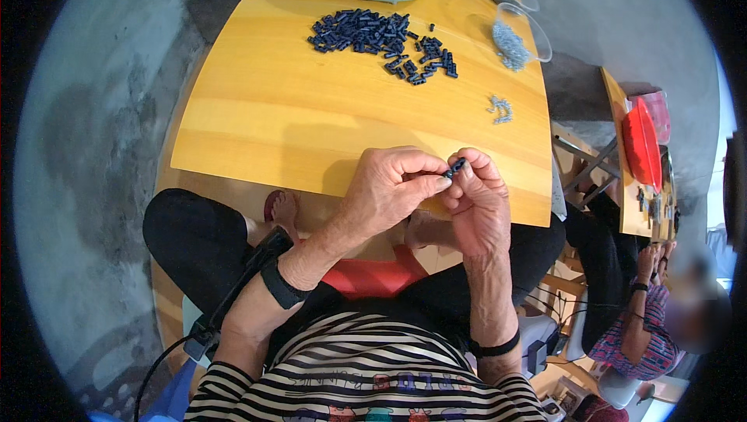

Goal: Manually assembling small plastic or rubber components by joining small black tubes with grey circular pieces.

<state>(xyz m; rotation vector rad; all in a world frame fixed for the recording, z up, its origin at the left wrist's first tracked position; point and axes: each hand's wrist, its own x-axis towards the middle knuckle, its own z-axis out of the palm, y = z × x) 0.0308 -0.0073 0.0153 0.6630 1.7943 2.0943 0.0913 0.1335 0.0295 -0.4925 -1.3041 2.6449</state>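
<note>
I see my left hand point(387, 188) and right hand point(476, 200) meeting over the desk's point(257, 110) near edge, both grips clamped together on a small dark plastic piece point(455, 167) between the fingertips.

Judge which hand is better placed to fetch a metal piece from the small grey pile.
Right, probably. The right hand is nearer the grey pile on the table's right side; the left hand sits farther, and both pinch the dark part.
</note>
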